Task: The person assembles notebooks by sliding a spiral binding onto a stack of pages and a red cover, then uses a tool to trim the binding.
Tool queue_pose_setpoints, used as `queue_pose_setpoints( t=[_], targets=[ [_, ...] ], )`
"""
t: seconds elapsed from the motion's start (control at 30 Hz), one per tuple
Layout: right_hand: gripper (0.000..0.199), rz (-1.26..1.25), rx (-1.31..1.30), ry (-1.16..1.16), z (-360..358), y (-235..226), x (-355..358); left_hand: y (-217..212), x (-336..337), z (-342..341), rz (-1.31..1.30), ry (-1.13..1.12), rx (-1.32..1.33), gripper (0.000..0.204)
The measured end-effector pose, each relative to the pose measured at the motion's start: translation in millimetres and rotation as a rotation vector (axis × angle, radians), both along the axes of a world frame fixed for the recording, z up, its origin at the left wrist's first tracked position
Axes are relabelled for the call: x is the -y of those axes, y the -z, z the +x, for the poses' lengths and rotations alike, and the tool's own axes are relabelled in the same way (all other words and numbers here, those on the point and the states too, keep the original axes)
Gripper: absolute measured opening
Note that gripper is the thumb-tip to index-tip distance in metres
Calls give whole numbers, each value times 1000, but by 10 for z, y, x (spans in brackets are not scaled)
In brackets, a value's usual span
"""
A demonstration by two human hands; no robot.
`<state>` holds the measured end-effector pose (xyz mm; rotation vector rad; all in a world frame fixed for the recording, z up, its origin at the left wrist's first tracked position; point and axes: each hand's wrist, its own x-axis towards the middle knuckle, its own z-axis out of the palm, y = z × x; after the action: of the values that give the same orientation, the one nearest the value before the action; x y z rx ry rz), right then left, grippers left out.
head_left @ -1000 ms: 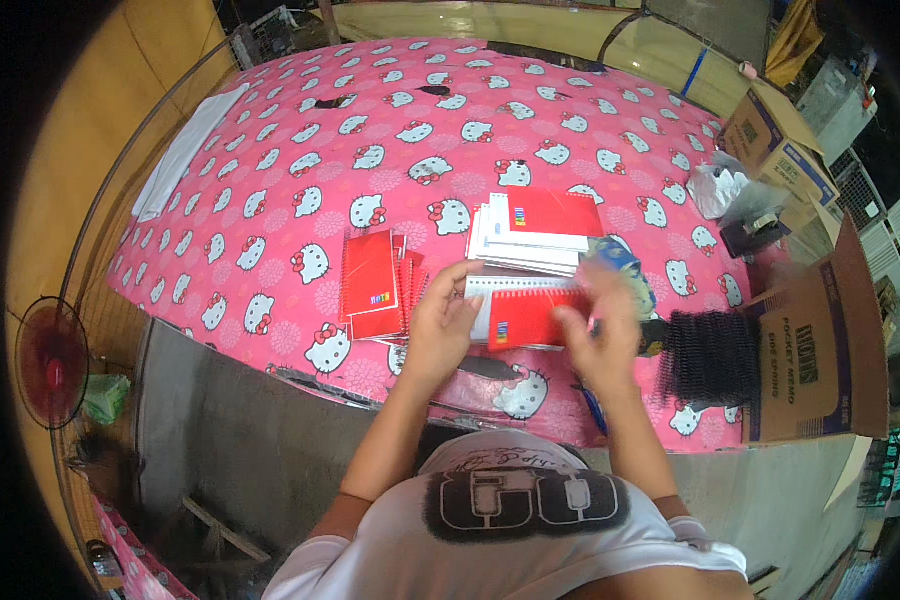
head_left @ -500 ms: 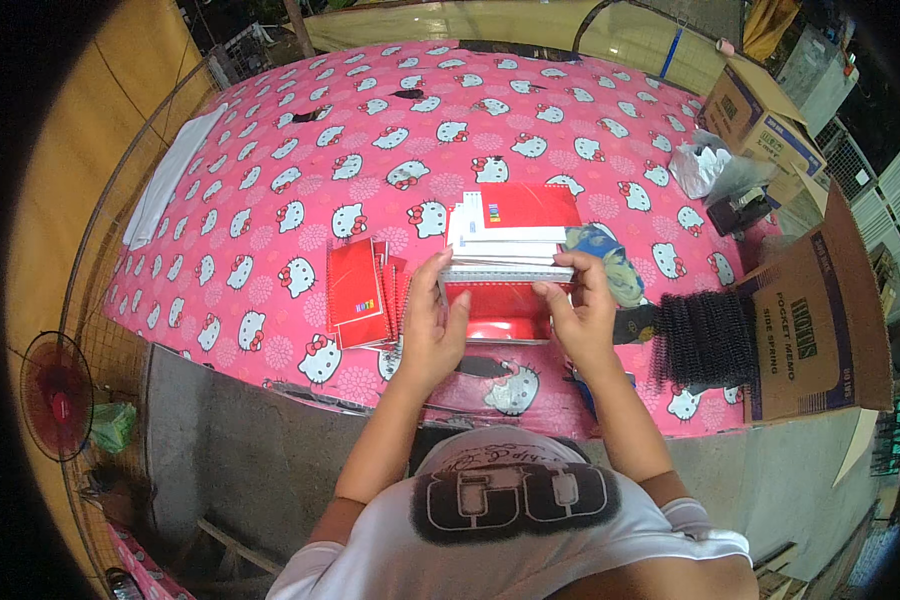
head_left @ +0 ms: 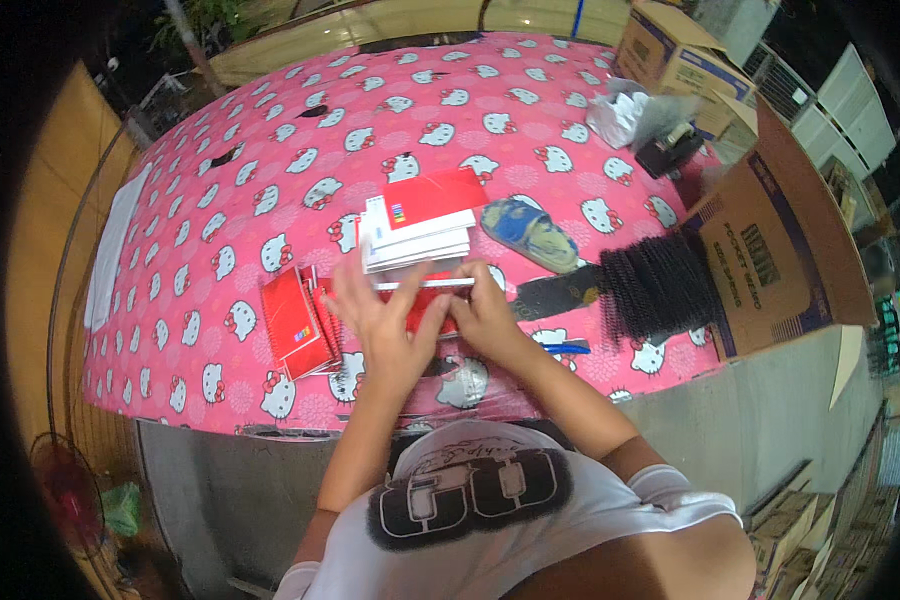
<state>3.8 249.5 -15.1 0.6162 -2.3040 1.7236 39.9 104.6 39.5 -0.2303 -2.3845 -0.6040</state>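
A red notebook [head_left: 440, 284] with a pale edge along its far side lies between my hands near the table's front. My right hand [head_left: 487, 318] pinches its right end between thumb and fingers. Over its left part, my left hand [head_left: 388, 325] is spread, its fingers apart and smeared by motion. Just beyond is a loose stack of white-paged pads [head_left: 420, 243] with a red cover [head_left: 437, 197] on top. To the left of my left hand lies a pile of red spiral notebooks [head_left: 295, 322]. My hands hide much of the held notebook.
Right of the stack lie a blue and yellow slipper-shaped thing [head_left: 530, 232], a black flat piece [head_left: 558, 294] and a blue pen [head_left: 568, 348]. Black spiral coils [head_left: 655, 290] sit against an open carton [head_left: 770, 250]. Another carton [head_left: 670, 60] and a plastic bag [head_left: 618, 115] stand farther back.
My left hand has gone from gripping the notebook's left side to spreading over it. My right hand keeps its hold on the right end. The whole view has shifted.
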Motion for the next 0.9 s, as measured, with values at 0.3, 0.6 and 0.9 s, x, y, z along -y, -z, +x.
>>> queue_pose_setpoints(
  t=[0.3, 0.6, 0.9],
  targets=[
    [21, 989, 352, 726, -108, 189, -1753, -96, -42, -118, 214, 215, 165, 13],
    [16, 660, -240, 740, -75, -84, -1570, 18, -69, -89, 133, 167, 97, 12],
    [22, 149, -118, 155, 147, -599, -655, 12, -37, -81, 167, 223, 150, 13]
  ],
)
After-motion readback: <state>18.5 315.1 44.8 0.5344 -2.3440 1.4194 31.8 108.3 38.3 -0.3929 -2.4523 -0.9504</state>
